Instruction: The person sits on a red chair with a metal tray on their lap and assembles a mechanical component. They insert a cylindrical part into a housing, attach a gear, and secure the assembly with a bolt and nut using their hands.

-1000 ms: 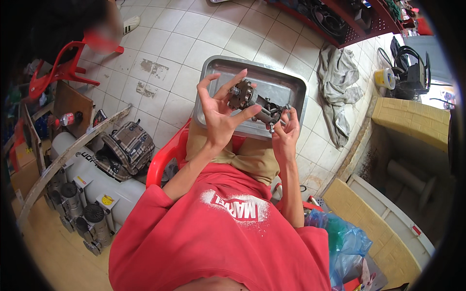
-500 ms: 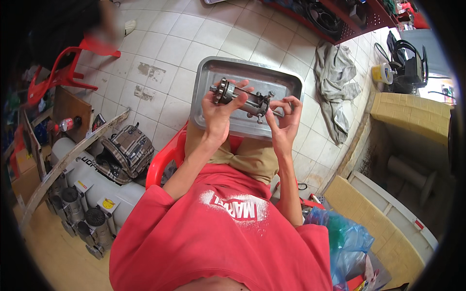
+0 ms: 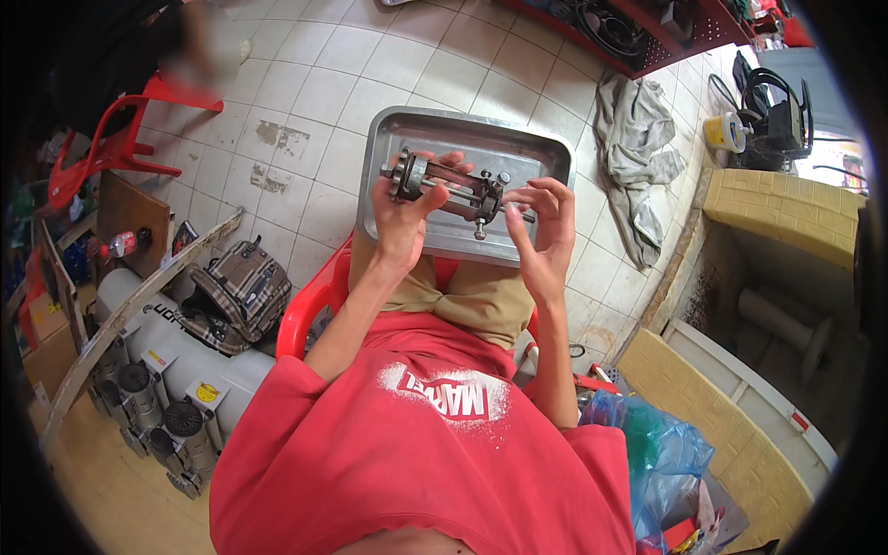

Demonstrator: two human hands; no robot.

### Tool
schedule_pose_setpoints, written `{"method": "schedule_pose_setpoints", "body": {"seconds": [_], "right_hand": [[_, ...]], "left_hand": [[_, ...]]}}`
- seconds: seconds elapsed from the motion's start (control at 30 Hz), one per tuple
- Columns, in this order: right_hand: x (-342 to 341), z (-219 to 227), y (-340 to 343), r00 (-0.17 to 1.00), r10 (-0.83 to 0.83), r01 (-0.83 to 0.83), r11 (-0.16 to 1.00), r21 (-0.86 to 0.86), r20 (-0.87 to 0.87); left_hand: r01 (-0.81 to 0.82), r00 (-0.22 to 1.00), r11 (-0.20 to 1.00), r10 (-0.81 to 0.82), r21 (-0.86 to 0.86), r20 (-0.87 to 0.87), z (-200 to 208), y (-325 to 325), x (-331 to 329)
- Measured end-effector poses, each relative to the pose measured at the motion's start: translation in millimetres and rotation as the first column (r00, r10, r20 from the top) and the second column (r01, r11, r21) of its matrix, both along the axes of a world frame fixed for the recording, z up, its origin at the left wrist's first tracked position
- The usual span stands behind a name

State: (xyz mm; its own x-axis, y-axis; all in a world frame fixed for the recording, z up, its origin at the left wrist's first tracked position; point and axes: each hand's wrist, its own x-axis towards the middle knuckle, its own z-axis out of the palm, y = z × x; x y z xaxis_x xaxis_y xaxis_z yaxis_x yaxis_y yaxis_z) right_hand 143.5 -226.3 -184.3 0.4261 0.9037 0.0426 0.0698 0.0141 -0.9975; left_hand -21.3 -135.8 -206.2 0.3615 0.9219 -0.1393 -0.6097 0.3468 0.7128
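Note:
A dark metal mechanical assembly (image 3: 465,191) lies crosswise over a grey metal tray (image 3: 541,148). It has a toothed wheel at its left end, long bars along its middle and several bolts near its right end. My left hand (image 3: 404,220) is closed around the wheel end, thumb across the near side. At the other end, a thin metal rod (image 3: 527,216) sticks out between the thumb and bent fingers of my right hand (image 3: 546,236). The fingers partly hide where that rod meets the assembly. The tray rests on my lap.
Red chairs (image 3: 129,139) stand far left, near a blurred person (image 3: 176,42). A plaid backpack (image 3: 242,294) lies on a grey tank (image 3: 222,370) to my left. To the right are a grey cloth (image 3: 638,166) on the floor, a yellow-padded ledge (image 3: 782,217) and blue plastic bags (image 3: 661,453).
The assembly and my left hand have shifted slightly left, and the assembly has turned a little. My right fingers have changed position around the rod at its right end.

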Motion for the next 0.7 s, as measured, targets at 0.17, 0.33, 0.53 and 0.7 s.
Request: {"method": "schedule_pose_setpoints", "body": {"seconds": [0.17, 0.33, 0.53, 0.7], "right_hand": [[1.0, 0.1, 0.4, 0.994, -0.018, 0.013, 0.999, -0.049, -0.104], [-0.1, 6.4, 2.0, 0.997, 0.052, -0.052, 0.999, -0.005, -0.064], [2.2, 1.4, 2.1, 0.985, 0.064, -0.091, 0.982, -0.167, -0.158], [5.5, 6.4, 3.1, 0.972, 0.102, -0.126, 0.987, -0.103, -0.212]], "left_hand": [[0.008, 1.0, 1.0, -0.008, 0.007, 0.0, 0.4, 2.7, -1.2], [0.033, 0.993, 0.998, -0.027, 0.058, -0.113, -4.9, 2.6, -6.2], [0.027, 0.993, 0.995, -0.016, 0.097, -0.115, -9.1, 4.2, -10.6], [0.053, 0.986, 0.994, -0.037, 0.097, -0.163, -8.3, 7.9, -15.6]]}}
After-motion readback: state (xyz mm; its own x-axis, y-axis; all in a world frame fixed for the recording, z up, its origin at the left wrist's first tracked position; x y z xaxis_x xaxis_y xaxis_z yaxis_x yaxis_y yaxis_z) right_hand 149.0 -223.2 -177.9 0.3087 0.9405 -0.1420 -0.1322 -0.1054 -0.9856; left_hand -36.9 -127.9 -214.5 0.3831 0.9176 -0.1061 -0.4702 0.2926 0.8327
